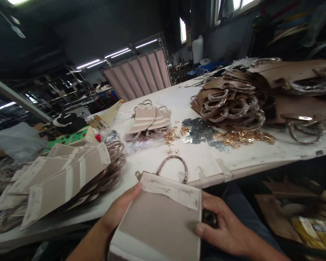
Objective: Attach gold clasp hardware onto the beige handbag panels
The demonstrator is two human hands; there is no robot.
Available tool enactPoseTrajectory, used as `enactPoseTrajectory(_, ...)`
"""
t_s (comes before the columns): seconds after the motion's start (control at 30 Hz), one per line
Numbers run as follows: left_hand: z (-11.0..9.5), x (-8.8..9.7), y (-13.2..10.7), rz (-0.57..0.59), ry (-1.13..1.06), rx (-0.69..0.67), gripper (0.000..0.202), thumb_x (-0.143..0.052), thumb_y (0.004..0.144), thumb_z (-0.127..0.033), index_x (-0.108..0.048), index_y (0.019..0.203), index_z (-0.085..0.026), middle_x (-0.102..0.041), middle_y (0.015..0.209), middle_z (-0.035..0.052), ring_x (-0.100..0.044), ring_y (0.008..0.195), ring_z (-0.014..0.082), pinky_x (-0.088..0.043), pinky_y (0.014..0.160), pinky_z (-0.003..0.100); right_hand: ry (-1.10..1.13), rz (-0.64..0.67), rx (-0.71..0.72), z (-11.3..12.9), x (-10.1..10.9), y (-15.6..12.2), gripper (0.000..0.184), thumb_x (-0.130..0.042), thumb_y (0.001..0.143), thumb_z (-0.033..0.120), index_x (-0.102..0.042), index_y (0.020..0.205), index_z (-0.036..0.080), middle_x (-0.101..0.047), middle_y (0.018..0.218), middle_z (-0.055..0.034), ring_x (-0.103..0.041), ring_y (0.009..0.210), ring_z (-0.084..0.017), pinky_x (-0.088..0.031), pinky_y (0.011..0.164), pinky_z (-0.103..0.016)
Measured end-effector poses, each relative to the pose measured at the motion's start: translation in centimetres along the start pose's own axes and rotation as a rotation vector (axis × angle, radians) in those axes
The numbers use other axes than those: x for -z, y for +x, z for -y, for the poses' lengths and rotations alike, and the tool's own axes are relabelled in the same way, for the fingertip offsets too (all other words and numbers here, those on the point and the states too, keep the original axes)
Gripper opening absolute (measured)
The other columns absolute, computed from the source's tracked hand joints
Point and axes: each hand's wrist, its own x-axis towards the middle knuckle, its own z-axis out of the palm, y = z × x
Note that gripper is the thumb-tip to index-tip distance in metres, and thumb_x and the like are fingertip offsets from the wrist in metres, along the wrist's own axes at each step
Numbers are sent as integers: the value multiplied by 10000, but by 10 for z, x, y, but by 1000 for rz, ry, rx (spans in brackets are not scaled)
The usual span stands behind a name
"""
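Observation:
I hold a beige bag panel with white folded edges in front of me, below the table's near edge. A wrapped ring handle is fixed at its top and lies over the table edge. My left hand grips the panel's left side, thumb near the top corner. My right hand grips the right side, thumb on the face, with a dark round thing between its fingers and the panel.
White worktable. A stack of beige panels with ring handles lies at left, a smaller stack at centre back. Brown panels with handles pile up at right. Gold metal fittings and grey bits are scattered mid-table.

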Motion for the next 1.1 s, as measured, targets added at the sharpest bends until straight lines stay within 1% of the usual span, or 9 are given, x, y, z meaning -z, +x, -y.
enactPoseTrajectory(0.07, -9, 7, -14, -129, 149, -90, 570, -807, 868, -499, -740, 1315, -153, -816, 1078, 169, -790, 968, 363, -606, 894, 438, 68, -6, -74, -7, -14, 1, 360, -662, 943, 554, -760, 967, 209, -722, 1011, -91, -668, 984, -268, -553, 905, -346)
enactPoseTrajectory(0.17, -23, 12, -27, -308, 485, -191, 459, -851, 831, -473, -798, 1170, -168, -820, 1026, 133, -771, 901, 318, -598, 790, 358, 178, -88, -243, -27, -43, -5, 376, -736, 880, 554, -619, 840, 199, -614, 782, -3, -542, 725, -161, -462, 654, -245)
enactPoseTrajectory(0.33, -37, -2, 8, -273, 1038, -334, 340, -768, 862, -514, -816, 939, -187, -793, 863, 36, -699, 825, 266, -511, 693, 265, 241, 6, -374, -49, -64, -22, 309, -734, 897, 461, -702, 1046, 192, -688, 938, -26, -595, 842, -190, -480, 728, -261)
enactPoseTrajectory(0.5, -30, -15, 111, -180, 1325, -562, 329, -603, 944, -469, -786, 936, -195, -778, 911, 24, -655, 886, 250, -456, 746, 269, 99, -156, -496, -66, -39, -29, 398, -698, 926, 544, -722, 1066, 172, -732, 932, -59, -678, 932, -261, -542, 849, -320)
enactPoseTrajectory(0.67, -11, -20, 186, -248, 1459, -513, 331, -570, 962, -455, -750, 834, -208, -689, 740, -3, -590, 716, 196, -355, 668, 269, -124, -147, -610, -80, -9, -39, 460, -655, 952, 574, -749, 1143, 165, -793, 983, -77, -735, 920, -292, -583, 846, -355)
enactPoseTrajectory(0.77, -3, -18, 196, -284, 1440, -505, 346, -552, 983, -485, -775, 894, -235, -710, 769, 1, -605, 722, 200, -327, 652, 277, -321, -147, -586, -77, 11, -45, 425, -638, 973, 550, -778, 1163, 197, -810, 1020, -80, -758, 935, -295, -597, 847, -362)
enactPoseTrajectory(0.9, 0, -19, 194, -284, 1424, -509, 324, -580, 976, -482, -801, 904, -256, -753, 818, 15, -643, 761, 219, -329, 659, 290, -674, -266, -264, -65, 39, -20, 335, -626, 1001, 472, -787, 1152, 220, -787, 1133, -110, -754, 1041, -278, -593, 937, -359)
enactPoseTrajectory(0.97, 1, -20, 194, -309, 1410, -519, 311, -594, 974, -487, -814, 938, -269, -781, 890, 26, -670, 829, 241, -343, 678, 297, -816, -199, -146, -63, 47, 9, 332, -590, 1026, 414, -759, 1247, 233, -742, 1261, -110, -750, 1064, -258, -592, 946, -359)
enactPoseTrajectory(1.1, 6, -16, 193, -371, 1379, -565, 288, -593, 998, -454, -813, 1109, -303, -792, 1147, 43, -685, 1036, 269, -407, 781, 312, -1075, 66, -222, -74, 45, 63, 361, -577, 1018, 343, -710, 1343, 263, -644, 1450, -90, -763, 973, -236, -601, 812, -349)
